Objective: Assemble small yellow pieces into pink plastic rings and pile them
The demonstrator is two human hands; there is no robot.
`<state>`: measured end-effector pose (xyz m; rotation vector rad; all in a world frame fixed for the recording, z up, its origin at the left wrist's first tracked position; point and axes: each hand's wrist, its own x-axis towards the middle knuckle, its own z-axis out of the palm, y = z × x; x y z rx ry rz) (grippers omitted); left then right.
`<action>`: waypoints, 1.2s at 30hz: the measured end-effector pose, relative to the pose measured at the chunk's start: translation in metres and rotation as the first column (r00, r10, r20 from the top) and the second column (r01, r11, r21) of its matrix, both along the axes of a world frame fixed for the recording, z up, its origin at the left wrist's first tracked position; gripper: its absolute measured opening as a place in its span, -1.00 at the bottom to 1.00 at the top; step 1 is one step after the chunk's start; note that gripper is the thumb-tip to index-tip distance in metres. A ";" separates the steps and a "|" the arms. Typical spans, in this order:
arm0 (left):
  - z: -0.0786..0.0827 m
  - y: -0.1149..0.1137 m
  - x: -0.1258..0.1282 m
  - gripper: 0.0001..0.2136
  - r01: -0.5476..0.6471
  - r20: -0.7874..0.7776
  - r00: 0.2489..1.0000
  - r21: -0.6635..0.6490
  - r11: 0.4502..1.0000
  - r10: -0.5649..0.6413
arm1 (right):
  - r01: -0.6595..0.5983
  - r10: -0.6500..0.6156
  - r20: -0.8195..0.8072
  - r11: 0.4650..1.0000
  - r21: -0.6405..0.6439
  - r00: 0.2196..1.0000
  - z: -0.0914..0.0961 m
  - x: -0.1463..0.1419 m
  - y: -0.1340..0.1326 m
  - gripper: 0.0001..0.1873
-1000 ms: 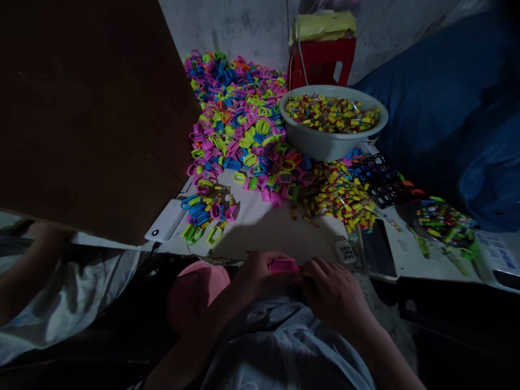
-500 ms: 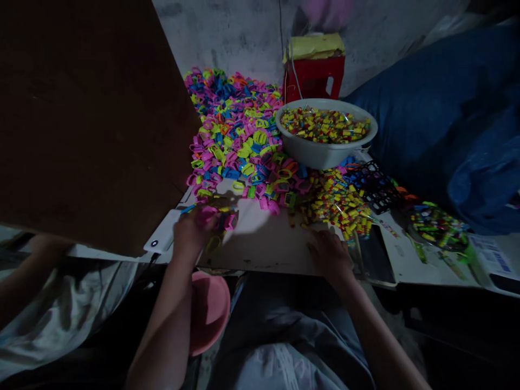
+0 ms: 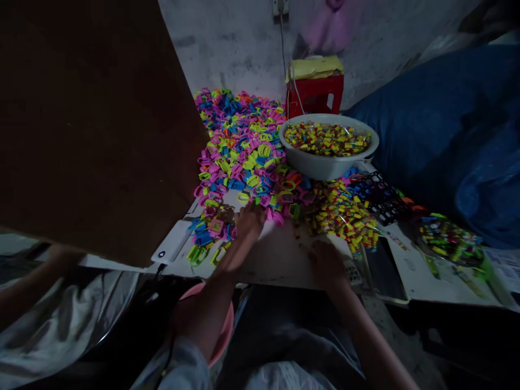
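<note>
My left hand (image 3: 248, 221) reaches forward over the white table (image 3: 280, 260), its fingertips at the near edge of a big pile of pink, yellow and blue plastic frames (image 3: 244, 151). A small heap of frames (image 3: 209, 233) lies just left of that hand. My right hand (image 3: 324, 262) rests on the table with fingers down, just short of a heap of small yellow and red pieces (image 3: 343, 208). Neither hand visibly holds anything. The light is dim.
A grey bowl (image 3: 325, 167) full of small pieces stands behind the heap, a red stool (image 3: 314, 95) behind it. A brown board (image 3: 93, 124) blocks the left. A white power bank (image 3: 173, 246), black grid tray (image 3: 382, 195), dark phone (image 3: 382, 271), pink bowl (image 3: 223, 336) and another person's arm (image 3: 36, 276) are near.
The pink frame both hands held over my lap is gone from them. My left hand went to the small heap, then right to the big pile's edge; my right hand moved onto the table.
</note>
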<state>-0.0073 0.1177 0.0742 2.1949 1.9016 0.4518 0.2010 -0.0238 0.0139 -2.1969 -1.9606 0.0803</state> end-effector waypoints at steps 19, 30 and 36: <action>0.013 -0.108 -0.008 -0.54 0.395 0.875 0.482 -0.257 0.882 0.039 | -0.075 0.250 -0.705 0.960 0.270 0.663 0.055 -0.035 -0.045 -0.83; 0.051 -0.145 0.003 -0.55 0.420 0.833 0.552 -0.249 0.873 -0.028 | 0.045 0.306 -0.622 0.875 0.483 0.721 0.078 -0.034 -0.063 -0.88; 0.055 -0.149 0.003 -0.57 0.397 0.819 0.574 -0.260 0.880 -0.017 | 0.040 0.269 -0.653 0.908 0.417 0.708 0.080 -0.034 -0.069 -0.90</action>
